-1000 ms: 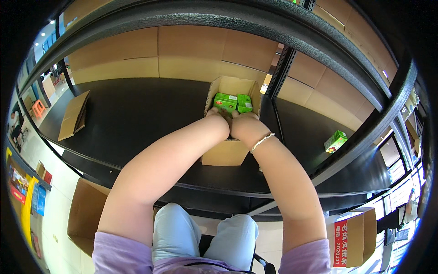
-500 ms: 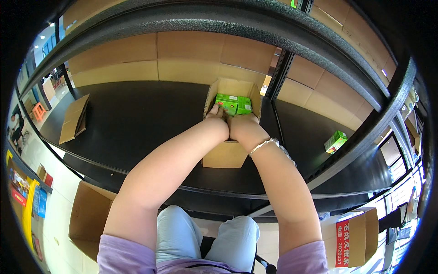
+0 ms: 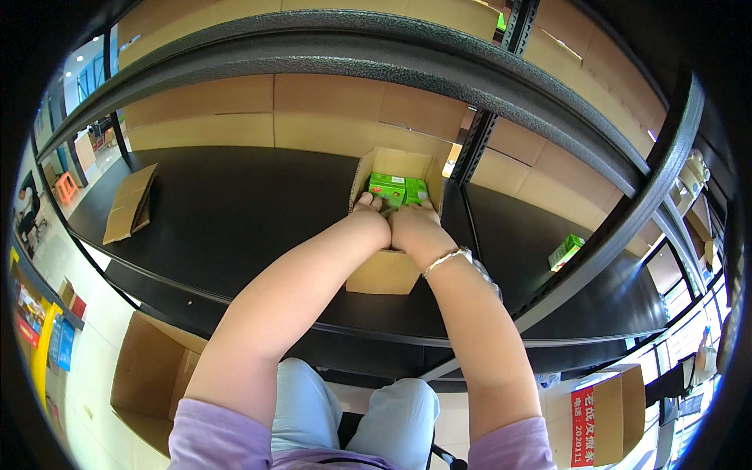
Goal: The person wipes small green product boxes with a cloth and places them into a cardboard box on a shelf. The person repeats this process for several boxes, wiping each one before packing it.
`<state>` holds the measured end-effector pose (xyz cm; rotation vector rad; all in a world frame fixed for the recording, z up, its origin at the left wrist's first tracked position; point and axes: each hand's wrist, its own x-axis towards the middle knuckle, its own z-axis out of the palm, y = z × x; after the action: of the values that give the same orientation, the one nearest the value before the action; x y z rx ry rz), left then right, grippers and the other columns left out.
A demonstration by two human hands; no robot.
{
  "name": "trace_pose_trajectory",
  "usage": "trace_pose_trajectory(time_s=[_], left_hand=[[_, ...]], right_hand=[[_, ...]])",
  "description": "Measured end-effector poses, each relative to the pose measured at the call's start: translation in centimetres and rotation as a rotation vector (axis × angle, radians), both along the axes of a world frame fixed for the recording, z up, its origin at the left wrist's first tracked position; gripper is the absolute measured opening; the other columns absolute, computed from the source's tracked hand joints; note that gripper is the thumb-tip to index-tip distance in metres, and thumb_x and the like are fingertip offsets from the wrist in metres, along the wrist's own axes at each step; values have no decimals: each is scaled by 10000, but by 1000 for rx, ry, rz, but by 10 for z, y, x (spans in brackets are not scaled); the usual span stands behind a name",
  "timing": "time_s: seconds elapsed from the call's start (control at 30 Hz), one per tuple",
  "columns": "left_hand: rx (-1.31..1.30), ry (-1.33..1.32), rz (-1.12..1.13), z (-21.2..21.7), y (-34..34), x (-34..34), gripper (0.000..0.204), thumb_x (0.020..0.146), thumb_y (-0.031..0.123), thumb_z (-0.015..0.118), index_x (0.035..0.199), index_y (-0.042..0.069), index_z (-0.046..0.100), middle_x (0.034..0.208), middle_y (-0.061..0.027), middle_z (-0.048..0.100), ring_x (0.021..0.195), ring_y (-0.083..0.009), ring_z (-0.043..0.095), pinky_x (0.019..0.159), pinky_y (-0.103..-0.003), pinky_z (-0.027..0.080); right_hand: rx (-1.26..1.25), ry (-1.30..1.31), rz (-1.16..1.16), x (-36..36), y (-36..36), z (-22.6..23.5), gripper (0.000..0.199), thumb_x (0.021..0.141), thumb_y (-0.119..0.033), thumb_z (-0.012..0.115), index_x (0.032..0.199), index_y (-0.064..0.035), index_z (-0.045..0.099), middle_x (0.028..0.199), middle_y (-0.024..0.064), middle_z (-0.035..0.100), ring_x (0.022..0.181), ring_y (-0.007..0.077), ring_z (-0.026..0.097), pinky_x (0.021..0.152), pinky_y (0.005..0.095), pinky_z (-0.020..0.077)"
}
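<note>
Standing on the black metal shelf [image 3: 251, 211]: open-topped brown cardboard carton [image 3: 382, 276]. Two small green printed boxes [image 3: 388, 185] side by side inside, toward the far end. Left hand [image 3: 371, 218] in carton, fingers bent, near side of the left box. Right hand [image 3: 415, 221] close beside it, near the right box; pale bracelet [image 3: 441, 262] at wrist. Fingertips partly hidden; cannot tell whether either hand pinches anything. Single green box [image 3: 565, 253] apart, shelf's right side. Folded cardboard piece [image 3: 129, 205] at left end.
</note>
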<state>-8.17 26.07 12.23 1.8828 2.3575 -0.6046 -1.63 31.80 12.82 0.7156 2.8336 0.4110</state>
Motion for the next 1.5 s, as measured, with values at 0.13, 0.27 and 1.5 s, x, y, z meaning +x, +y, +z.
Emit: trace_pose_trajectory(time_s=[0.13, 0.27, 1.5], left_hand=[[-29, -60, 68, 6, 0, 2, 396, 833, 203, 445, 1207, 92, 512, 1259, -148, 475, 1189, -303, 412, 989, -432, 279], [-52, -131, 147, 13, -1, 2, 379, 829, 191, 453, 1186, 92, 534, 1240, -152, 493, 1167, -301, 439, 975, -422, 309], [849, -291, -531, -1, -101, -41, 370, 753, 398, 646, 780, 53, 515, 1199, -145, 476, 1272, -336, 286, 975, -454, 310]], right_hand=[[-86, 45, -31, 1, -3, 2, 291, 817, -207, 462, 1029, -140, 649, 1082, 73, 617, 1047, 211, 557, 962, 359, 288], [-90, 92, -28, 3, -4, 5, 264, 811, -182, 465, 967, -108, 665, 1004, 98, 640, 957, 255, 600, 821, 359, 428], [-261, 567, 490, 94, -30, 7, 236, 766, -233, 604, 742, 0, 576, 777, 141, 579, 856, 313, 515, 814, 388, 404]])
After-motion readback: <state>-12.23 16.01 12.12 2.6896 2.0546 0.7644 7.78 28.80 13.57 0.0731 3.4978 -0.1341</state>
